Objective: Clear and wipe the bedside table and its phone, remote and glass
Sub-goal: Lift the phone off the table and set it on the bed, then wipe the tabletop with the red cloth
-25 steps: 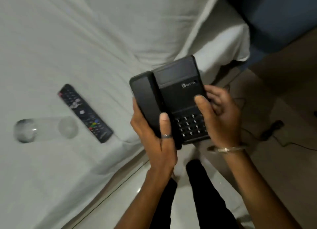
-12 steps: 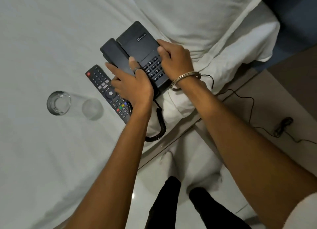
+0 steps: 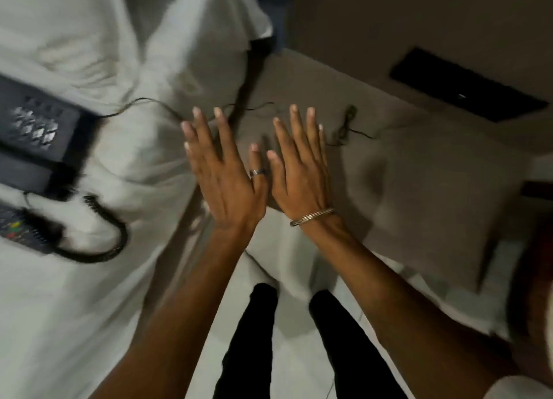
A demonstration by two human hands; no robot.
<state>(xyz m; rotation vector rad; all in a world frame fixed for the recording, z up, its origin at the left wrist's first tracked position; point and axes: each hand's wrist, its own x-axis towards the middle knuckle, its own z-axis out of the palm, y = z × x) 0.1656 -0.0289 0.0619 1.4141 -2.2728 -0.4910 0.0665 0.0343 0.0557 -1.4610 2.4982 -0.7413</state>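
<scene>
Head view: both your hands empty, fingers spread flat, left hand (image 3: 227, 171) beside right hand (image 3: 300, 171), over bedside table (image 3: 434, 189) edge. Clearing looks done; next you'd need a cloth, none seen. Phone (image 3: 39, 135), black and blurred, on bed (image 3: 74, 309) at 9 o'clock, remote (image 3: 18, 229) below it. Glass not seen.

It looks like a hotel-style bedroom: a bed (image 3: 74, 294) in white sheets, a corded desk phone (image 3: 33, 132) lying on it, and a brown bedside table (image 3: 434, 189) on pale tiled floor (image 3: 287, 353).
</scene>
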